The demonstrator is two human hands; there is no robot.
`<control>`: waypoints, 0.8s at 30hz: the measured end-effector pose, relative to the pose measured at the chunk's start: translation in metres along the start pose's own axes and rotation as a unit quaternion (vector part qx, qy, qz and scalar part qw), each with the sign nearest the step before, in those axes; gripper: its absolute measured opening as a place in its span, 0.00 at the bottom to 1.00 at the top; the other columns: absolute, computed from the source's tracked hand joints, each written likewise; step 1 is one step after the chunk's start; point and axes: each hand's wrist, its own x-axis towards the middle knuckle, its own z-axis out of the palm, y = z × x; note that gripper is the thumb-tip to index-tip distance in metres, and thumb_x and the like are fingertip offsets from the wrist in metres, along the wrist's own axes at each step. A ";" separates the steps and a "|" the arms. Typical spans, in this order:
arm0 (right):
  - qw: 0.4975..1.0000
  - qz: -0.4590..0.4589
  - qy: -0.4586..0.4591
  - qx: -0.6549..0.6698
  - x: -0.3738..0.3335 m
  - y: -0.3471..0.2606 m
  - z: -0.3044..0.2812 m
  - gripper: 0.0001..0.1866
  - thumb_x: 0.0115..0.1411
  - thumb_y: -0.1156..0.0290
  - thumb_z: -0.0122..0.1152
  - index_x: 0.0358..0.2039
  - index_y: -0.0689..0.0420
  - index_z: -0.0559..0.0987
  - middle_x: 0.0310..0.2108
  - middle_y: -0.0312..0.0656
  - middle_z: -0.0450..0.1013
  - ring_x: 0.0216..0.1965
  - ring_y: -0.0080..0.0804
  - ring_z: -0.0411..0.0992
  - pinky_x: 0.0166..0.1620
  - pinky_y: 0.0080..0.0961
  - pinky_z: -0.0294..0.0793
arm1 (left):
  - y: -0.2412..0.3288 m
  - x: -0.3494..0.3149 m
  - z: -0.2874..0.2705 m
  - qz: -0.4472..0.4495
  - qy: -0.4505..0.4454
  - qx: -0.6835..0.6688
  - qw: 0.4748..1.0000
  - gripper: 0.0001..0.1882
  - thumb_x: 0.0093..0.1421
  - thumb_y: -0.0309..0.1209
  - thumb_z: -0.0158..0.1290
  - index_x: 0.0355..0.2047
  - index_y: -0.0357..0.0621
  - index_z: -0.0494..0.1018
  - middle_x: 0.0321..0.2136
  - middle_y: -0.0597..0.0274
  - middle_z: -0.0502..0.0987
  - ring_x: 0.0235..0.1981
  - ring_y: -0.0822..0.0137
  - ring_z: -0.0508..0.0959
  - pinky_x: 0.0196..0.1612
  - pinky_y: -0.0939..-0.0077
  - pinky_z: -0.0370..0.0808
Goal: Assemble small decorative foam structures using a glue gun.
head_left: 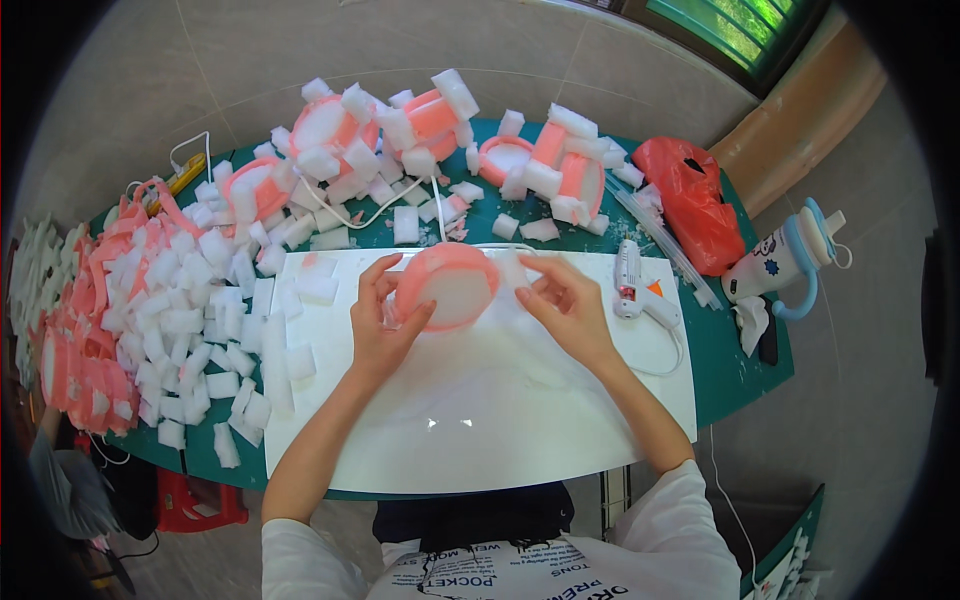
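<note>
A round pink foam piece with a white middle is tilted above the white board. My left hand grips its left side, thumb in front and fingers behind. Close to the piece's right edge, my right hand pinches a small white foam block, which looks slightly blurred. A white glue gun lies on the board to the right of that hand, its cable curling beside it. Along the board's left edge are a long white foam strip and a few loose blocks.
White foam blocks heap on the green table at left, beside stacked pink pieces. Pink pieces with blocks attached stand behind. At right are clear sticks, a red plastic bag and a tumbler.
</note>
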 end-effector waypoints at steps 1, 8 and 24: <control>0.986 0.141 -0.040 0.080 -0.005 0.006 -0.001 0.19 0.52 0.72 0.61 0.45 0.61 0.72 0.41 0.44 0.70 0.29 0.20 0.69 0.34 0.17 0.68 | 0.004 0.000 0.000 0.000 -0.001 -0.002 1.000 0.24 0.47 0.27 0.60 0.44 0.38 0.64 0.34 0.57 0.75 0.34 0.68 0.75 0.39 0.77 0.71; 0.947 0.229 -0.053 0.220 -0.018 0.028 0.010 0.20 0.55 0.71 0.56 0.49 0.61 0.70 0.39 0.38 0.70 0.32 0.19 0.69 0.40 0.15 0.66 | 0.005 -0.001 -0.005 0.024 -0.079 0.155 0.984 0.23 0.48 0.25 0.59 0.44 0.39 0.63 0.37 0.55 0.72 0.37 0.68 0.74 0.40 0.77 0.71; 0.910 0.217 -0.081 0.343 -0.034 0.045 0.014 0.25 0.51 0.78 0.61 0.50 0.65 0.66 0.38 0.40 0.68 0.35 0.21 0.71 0.41 0.16 0.69 | -0.004 -0.013 0.003 -0.021 -0.089 -0.002 0.996 0.23 0.44 0.20 0.61 0.41 0.39 0.65 0.41 0.54 0.71 0.42 0.66 0.73 0.44 0.76 0.71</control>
